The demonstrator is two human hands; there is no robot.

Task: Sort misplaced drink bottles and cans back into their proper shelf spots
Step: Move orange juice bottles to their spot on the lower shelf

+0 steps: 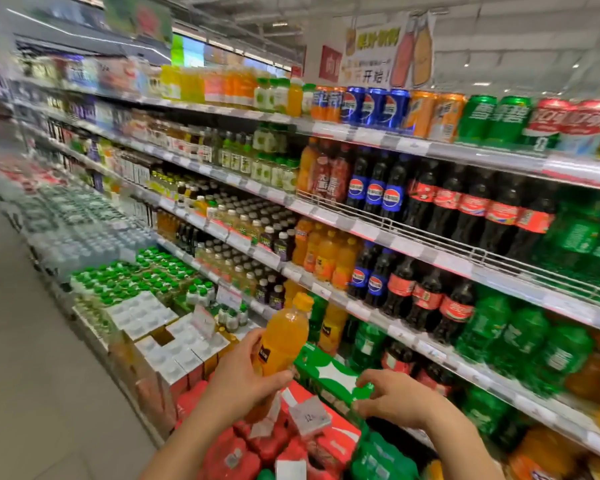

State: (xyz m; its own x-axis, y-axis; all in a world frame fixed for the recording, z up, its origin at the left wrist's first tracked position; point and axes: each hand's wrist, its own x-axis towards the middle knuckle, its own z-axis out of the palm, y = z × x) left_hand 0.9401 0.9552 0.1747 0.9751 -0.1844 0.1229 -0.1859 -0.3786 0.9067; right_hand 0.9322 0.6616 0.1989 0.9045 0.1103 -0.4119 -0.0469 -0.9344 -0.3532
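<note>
upright, orange bottle [284, 336] in left grip [245, 379]

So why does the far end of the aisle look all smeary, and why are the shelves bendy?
Head view: motion blur smears the far left shelves, while the orange plastic drink bottle in the left hand stays fairly sharp; the wide-angle lens curves the shelf edges; ceiling lights glare off the dark cola bottles.

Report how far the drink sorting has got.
Done: can't tell from this view; most shelf rows look grouped by brand. In hand: the left hand grips an orange soda bottle, not shelved yet; the right hand touches a green carton. Left: placing that bottle.
</note>
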